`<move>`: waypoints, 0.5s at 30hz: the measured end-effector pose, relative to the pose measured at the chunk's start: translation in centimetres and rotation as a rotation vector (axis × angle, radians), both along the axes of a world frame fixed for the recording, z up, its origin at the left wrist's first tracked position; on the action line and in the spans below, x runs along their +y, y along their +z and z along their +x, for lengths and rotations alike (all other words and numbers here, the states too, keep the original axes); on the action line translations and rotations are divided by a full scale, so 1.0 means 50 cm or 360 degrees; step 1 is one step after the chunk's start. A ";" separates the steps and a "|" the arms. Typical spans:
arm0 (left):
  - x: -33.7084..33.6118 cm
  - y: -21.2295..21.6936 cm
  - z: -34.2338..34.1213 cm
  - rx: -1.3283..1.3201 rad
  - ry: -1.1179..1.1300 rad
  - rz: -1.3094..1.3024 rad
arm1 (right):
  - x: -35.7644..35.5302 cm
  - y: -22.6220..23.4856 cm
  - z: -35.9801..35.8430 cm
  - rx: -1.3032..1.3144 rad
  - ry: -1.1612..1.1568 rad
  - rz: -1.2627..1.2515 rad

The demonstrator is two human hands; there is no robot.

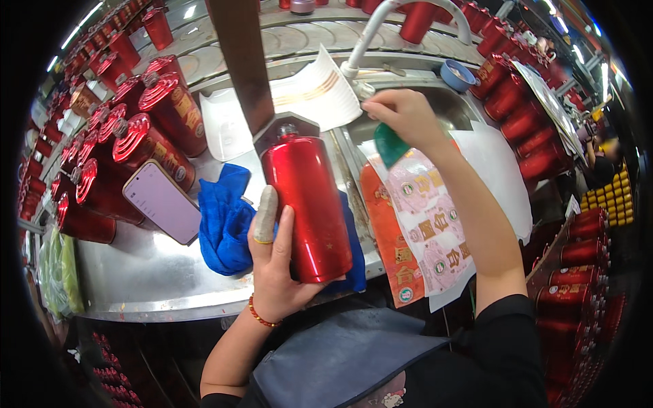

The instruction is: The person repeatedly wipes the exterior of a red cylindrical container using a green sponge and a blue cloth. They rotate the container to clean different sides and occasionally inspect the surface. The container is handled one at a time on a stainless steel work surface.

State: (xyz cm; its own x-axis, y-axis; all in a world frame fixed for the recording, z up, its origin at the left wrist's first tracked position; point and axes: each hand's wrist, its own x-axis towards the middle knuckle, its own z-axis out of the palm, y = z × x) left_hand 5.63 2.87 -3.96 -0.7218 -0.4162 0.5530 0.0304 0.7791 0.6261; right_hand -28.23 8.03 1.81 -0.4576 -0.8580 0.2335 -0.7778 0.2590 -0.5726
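Note:
My left hand (282,268) is wrapped around a shiny red bottle (306,211), plain except for a small gold star low on its side. A grey cover sits on one finger of this hand. The bottle leans over the counter's front part, its neck pointing away from me. My right hand (403,119) is raised over the sink's near edge, thumb and forefinger pinched together. Under its curled fingers shows a flat green scraper (390,145), apparently held in the palm. Below that forearm lie printed decal sheets (428,224) in pink and gold over an orange-red one (388,231).
A crumpled blue cloth (224,224) and a phone (161,202) lie left of the bottle. Finished red bottles (173,112) crowd the left side. Behind are a brown post (241,61), a white faucet (367,41), the sink (449,112) and a blue bowl (457,75).

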 end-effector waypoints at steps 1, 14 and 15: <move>-0.002 -0.001 0.003 0.0000 0.0012 -0.0018 | -0.051 -0.004 0.008 0.0130 0.0070 -0.0012; -0.006 0.013 -0.017 0.0136 -0.0065 -0.0037 | -0.469 -0.163 -0.084 0.0544 0.0320 0.0439; 0.000 0.022 -0.014 0.0142 -0.0051 0.0075 | -0.484 -0.173 -0.080 0.0437 0.0348 0.0423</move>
